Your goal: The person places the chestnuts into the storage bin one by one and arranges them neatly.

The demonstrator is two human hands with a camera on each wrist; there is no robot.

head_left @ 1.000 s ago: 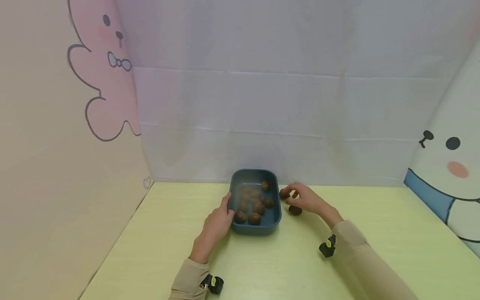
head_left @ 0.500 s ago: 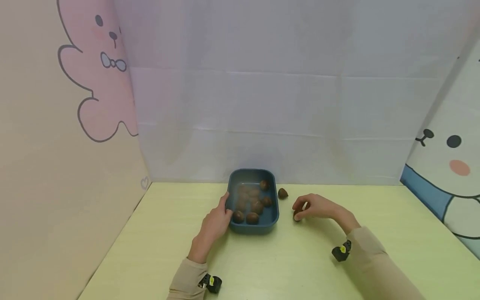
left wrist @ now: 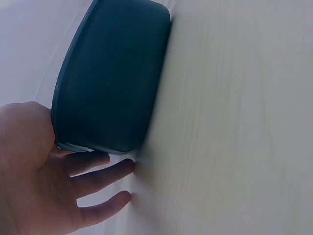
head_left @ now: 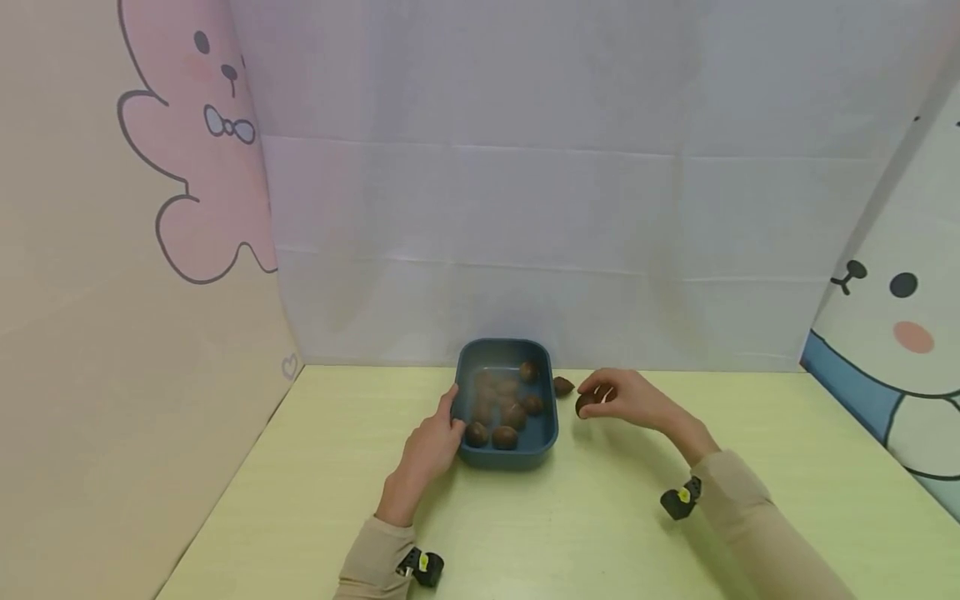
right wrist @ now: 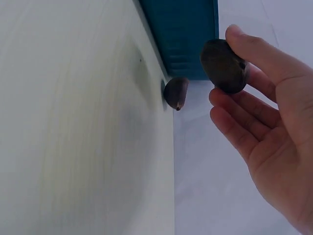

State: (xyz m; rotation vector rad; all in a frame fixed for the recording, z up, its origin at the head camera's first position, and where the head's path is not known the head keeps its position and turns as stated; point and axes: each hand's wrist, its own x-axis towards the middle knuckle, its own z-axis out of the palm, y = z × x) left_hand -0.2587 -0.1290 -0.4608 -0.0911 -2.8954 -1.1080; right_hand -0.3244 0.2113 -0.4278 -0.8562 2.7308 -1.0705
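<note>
A dark blue plastic box (head_left: 506,459) holds several brown chestnuts (head_left: 505,437). At its left side my left hand (head_left: 431,450) grips the rim; in the left wrist view, the other fingers (left wrist: 105,178) are spread beside the box wall. Just right of the box, my right hand (head_left: 633,400) pinches one chestnut (right wrist: 224,66) between thumb and fingers, raised off the table. Another chestnut (head_left: 562,387) lies on the table against or close to the box's right side, left of my right fingertips.
The pale yellow table (head_left: 315,500) meets a white cloth backdrop (head_left: 480,208) right behind the box. A side panel with a pink cartoon figure (head_left: 213,167) stands left, one with a white cartoon figure (head_left: 900,350) right.
My right hand moved from the far chestnut to the nearer one, took hold of it and lifted it up towards the box. The left hand stays at the rim.
</note>
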